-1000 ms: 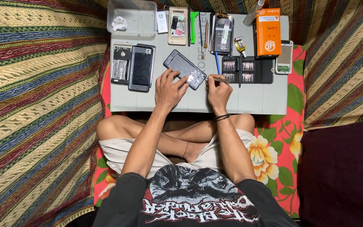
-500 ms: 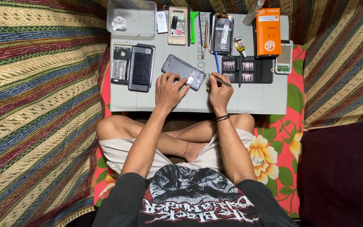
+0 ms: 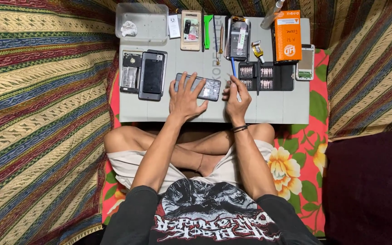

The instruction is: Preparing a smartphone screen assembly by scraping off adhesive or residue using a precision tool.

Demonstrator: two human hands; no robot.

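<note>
Looking down from my head camera, I sit cross-legged at the grey work mat [image 3: 268,111]. My left hand [image 3: 186,96] lies spread flat, fingers splayed, pressing down on the opened phone [image 3: 203,87], which sits near the middle of the mat; it pins the phone rather than closing round it. My right hand [image 3: 235,97] is just at 3 o'clock of the phone, fingers pinched on a thin screwdriver [image 3: 233,81] whose tip points toward 11 o'clock, close to the phone's right end.

At 9 o'clock of my left hand lie a dark phone [image 3: 152,75] and, beside it, a bare phone frame [image 3: 130,72]. At 12 o'clock stand a clear plastic box [image 3: 142,22], a phone in a tan case [image 3: 190,30] and a green pry tool [image 3: 207,30]. At 1 o'clock of my right hand the black bit set [image 3: 283,77] lies open, with an orange box [image 3: 288,36] above it and a white phone [image 3: 306,62] at its right edge.

Against a second ago, the phone has turned: it lay tilted with its right end lower, and now it lies nearly level across the mat. My left hand has slid further over it and spread wider. My right hand sits a little higher, the screwdriver held more upright. Everything else on the mat lies where it was
</note>
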